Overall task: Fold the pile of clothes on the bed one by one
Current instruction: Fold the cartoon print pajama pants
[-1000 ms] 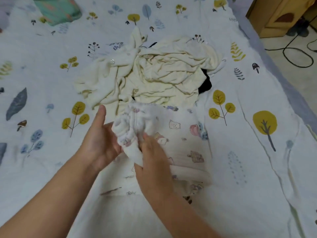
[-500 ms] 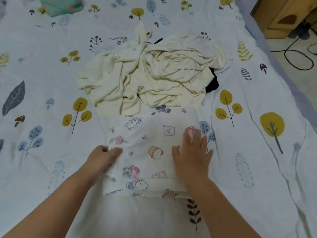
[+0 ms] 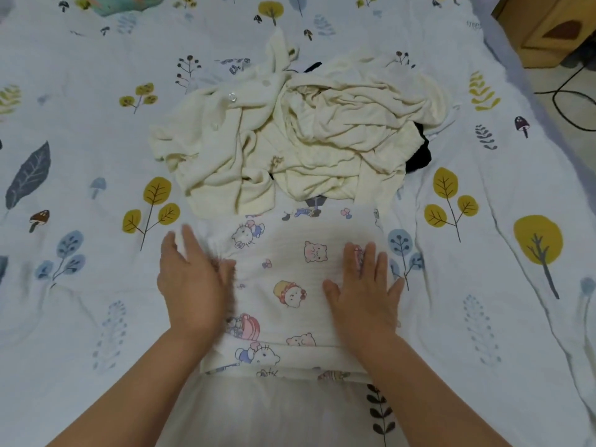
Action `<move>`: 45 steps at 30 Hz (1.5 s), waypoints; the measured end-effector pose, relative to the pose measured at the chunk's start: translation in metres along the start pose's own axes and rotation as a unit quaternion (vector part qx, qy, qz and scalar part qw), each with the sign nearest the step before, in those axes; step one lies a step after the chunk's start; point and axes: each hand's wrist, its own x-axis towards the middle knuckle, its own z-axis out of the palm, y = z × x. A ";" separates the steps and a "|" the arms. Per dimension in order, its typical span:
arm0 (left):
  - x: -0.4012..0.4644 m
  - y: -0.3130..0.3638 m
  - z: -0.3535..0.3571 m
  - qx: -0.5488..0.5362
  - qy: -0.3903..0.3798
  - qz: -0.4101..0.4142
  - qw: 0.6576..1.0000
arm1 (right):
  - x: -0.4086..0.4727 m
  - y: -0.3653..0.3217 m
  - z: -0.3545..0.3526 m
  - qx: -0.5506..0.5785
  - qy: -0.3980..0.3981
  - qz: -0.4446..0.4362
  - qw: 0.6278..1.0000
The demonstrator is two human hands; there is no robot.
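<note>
A white garment printed with cartoon characters [image 3: 290, 272] lies spread flat on the bed in front of me. My left hand [image 3: 190, 282] rests on its left edge with straight fingers, blurred by motion. My right hand [image 3: 364, 288] lies flat on its right side, fingers spread. Beyond it sits the pile: crumpled cream clothes [image 3: 296, 133] with a black garment [image 3: 419, 153] showing at the pile's right edge.
The bed is covered by a white sheet with leaf and tree prints [image 3: 96, 156]. A teal patterned item [image 3: 122, 1] lies at the top left. A wooden cabinet [image 3: 545, 27] and black cables [image 3: 567, 101] are on the floor to the right of the bed.
The bunched cartoon garment has been spread flat on the bed. Both hands have let go of it and now lie flat on it, the left having slid up along its left edge.
</note>
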 end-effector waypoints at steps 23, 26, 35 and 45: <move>0.000 -0.039 0.011 -0.133 -0.198 -0.125 0.963 | 0.002 0.021 0.004 0.211 0.084 0.102 0.968; 0.001 -0.033 0.002 -0.240 -0.262 -0.166 0.920 | 0.000 0.017 -0.008 0.235 0.035 0.119 0.964; -0.024 -0.028 -0.043 -0.292 -0.229 -0.129 0.920 | -0.047 -0.011 -0.044 0.305 0.049 0.063 0.949; -0.055 -0.066 -0.175 -0.322 -0.166 -0.135 0.922 | -0.133 -0.092 -0.097 0.291 0.037 -0.034 0.955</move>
